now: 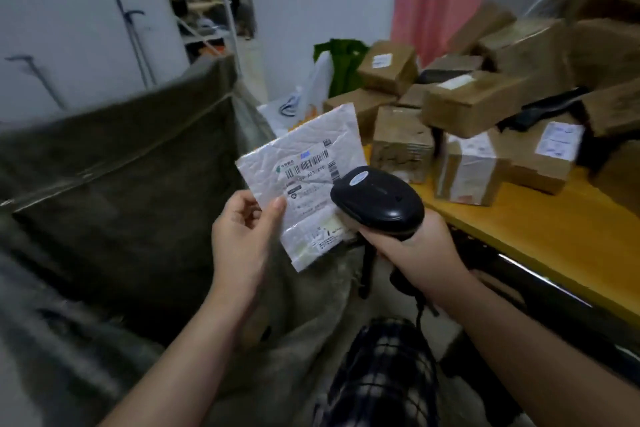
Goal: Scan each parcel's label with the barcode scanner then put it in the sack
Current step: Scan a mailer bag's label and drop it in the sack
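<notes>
At the bottom centre of the frame lies black-and-white checked cloth [381, 374], likely the person's clothing, though blur makes that uncertain. Just above it, both forearms reach up towards mid-frame. The left hand [242, 236] pinches the lower left edge of a flat, crumpled white plastic parcel [277, 163], thumb across its face, and holds it upright and tilted a little in the centre of the frame. The parcel's printed label [311, 166] faces the camera, with a barcode across its upper part. The right hand [415, 246] is wrapped round the handle of a black handheld barcode scanner [377, 198]. The scanner's rounded head covers the parcel's right edge just below the barcode, and a dark cable [419, 308] hangs beneath the hand.

Left of the hands and behind them, a large grey-green fabric sack [121, 201] fills the left half of the frame, its mouth open and its rim running from mid-left up towards the centre. On the right a yellow wooden table [554, 236] runs to the frame's edge, carrying a heap of brown cardboard boxes [478, 104], several with white labels.

Farther back, near top centre, a green bag [343, 59] and a white plastic bag [318, 80] stand against a white wall. A pink and grey curtain [440, 0] hangs at upper right, and a white metal shelf rack [204, 3] stands at upper left
</notes>
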### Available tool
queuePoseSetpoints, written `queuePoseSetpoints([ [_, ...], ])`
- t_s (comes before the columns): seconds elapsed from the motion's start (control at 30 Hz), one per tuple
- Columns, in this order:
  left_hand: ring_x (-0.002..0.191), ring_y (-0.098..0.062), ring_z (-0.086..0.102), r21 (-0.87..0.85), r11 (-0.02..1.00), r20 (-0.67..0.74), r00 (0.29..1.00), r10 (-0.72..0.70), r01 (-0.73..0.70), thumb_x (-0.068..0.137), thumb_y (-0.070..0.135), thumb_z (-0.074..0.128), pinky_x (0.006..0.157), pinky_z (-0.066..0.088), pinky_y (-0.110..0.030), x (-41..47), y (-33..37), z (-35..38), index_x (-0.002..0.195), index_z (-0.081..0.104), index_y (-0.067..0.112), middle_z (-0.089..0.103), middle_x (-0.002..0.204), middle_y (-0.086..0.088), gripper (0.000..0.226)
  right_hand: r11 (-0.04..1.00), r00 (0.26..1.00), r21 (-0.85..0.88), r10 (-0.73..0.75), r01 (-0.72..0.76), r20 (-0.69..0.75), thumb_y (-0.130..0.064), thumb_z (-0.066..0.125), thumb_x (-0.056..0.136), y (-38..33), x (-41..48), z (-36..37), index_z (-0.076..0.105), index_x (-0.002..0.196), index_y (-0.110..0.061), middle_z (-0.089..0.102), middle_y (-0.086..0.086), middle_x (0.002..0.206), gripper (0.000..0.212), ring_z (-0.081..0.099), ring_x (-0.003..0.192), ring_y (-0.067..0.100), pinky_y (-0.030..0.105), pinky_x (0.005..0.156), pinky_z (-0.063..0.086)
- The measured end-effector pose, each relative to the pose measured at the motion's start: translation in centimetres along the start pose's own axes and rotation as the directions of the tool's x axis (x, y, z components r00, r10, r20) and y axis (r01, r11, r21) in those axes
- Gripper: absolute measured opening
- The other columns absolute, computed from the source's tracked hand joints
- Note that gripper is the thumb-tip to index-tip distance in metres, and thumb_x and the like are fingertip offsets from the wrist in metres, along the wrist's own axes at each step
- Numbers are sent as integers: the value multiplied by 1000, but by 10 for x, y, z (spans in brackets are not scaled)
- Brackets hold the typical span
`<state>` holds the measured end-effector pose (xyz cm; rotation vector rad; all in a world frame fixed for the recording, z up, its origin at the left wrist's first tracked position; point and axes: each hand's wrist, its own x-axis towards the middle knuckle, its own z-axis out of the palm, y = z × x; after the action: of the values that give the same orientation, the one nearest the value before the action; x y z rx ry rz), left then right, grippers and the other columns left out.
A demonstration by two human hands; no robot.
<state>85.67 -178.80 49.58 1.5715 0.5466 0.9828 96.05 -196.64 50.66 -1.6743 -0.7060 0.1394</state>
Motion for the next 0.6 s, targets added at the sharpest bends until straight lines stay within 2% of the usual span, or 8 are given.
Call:
queuePoseSetpoints([
  [0.07, 74, -14, 58, 61, 998, -87, 996, -14, 19, 87, 16, 70, 71, 51, -35, 4, -19, -35, 85, 63, 16, 66, 81, -11, 8, 1000, 995, -17, 10, -8, 95, -13, 83, 72, 10, 9, 39, 65, 84, -37, 67, -29, 68, 32, 63, 73, -13, 12, 69, 48],
  [0.1, 71, -9, 56, 89, 996, -126, 992, -12, 24, 87, 15, 70, 68, 48, -28, 5, -28, -51, 83, 61, 19, 63, 75, -3, 10, 999, 992, -42, 12, -7, 129, -14, 83, 72, 14, 12, 57, 66, 83, -35, 67, -27, 66, 30, 62, 70, -12, 13, 68, 48],
  [0.17, 62, 0, 48, 172, 984, -189, 982, -3, 36, 87, 14, 70, 61, 43, -15, 5, -46, -78, 78, 58, 23, 55, 68, 8, 17, 995, 984, -103, 15, 3, 178, -17, 84, 71, 25, 16, 87, 71, 85, -27, 73, -14, 75, 22, 66, 78, -3, 23, 74, 53],
  [0.23, 59, 2, 46, 267, 962, -228, 974, 0, 63, 87, 14, 69, 58, 40, -12, 5, -64, -100, 77, 56, 25, 54, 68, 7, 20, 984, 978, -180, 33, 5, 205, -24, 84, 71, 36, 20, 110, 73, 91, -15, 75, 0, 85, 24, 69, 86, 12, 35, 80, 55],
  [0.37, 66, -7, 54, 521, 843, -176, 983, -47, 133, 89, 17, 66, 64, 44, -19, 21, -102, -126, 83, 58, 18, 60, 74, 3, 10, 948, 962, -317, 71, 18, 265, -31, 82, 73, 61, 27, 139, 66, 83, -17, 69, -1, 75, 23, 65, 80, 15, 22, 68, 50],
  [0.43, 75, -16, 59, 665, 730, -90, 988, -129, 156, 89, 14, 65, 70, 47, -31, 37, -124, -127, 88, 60, 12, 62, 80, -1, 5, 931, 952, -365, 99, 14, 288, -32, 81, 75, 75, 32, 149, 69, 93, -12, 71, 3, 82, 29, 64, 81, 13, 26, 70, 51],
  [0.5, 84, -22, 61, 760, 629, -24, 974, -223, 163, 88, 11, 63, 76, 49, -34, 56, -148, -121, 93, 61, 12, 64, 87, -4, 5, 920, 941, -392, 123, 11, 317, -34, 80, 76, 87, 38, 157, 70, 100, -13, 72, 3, 87, 33, 64, 82, 12, 30, 74, 54],
  [0.6, 95, -28, 61, 848, 499, 16, 934, -358, 176, 88, 13, 61, 83, 49, -38, 80, -184, -108, 100, 59, 10, 64, 100, -10, 12, 879, 905, -477, 188, 19, 383, -38, 77, 77, 104, 50, 167, 67, 103, -15, 71, 3, 91, 36, 66, 87, 20, 37, 74, 56],
])
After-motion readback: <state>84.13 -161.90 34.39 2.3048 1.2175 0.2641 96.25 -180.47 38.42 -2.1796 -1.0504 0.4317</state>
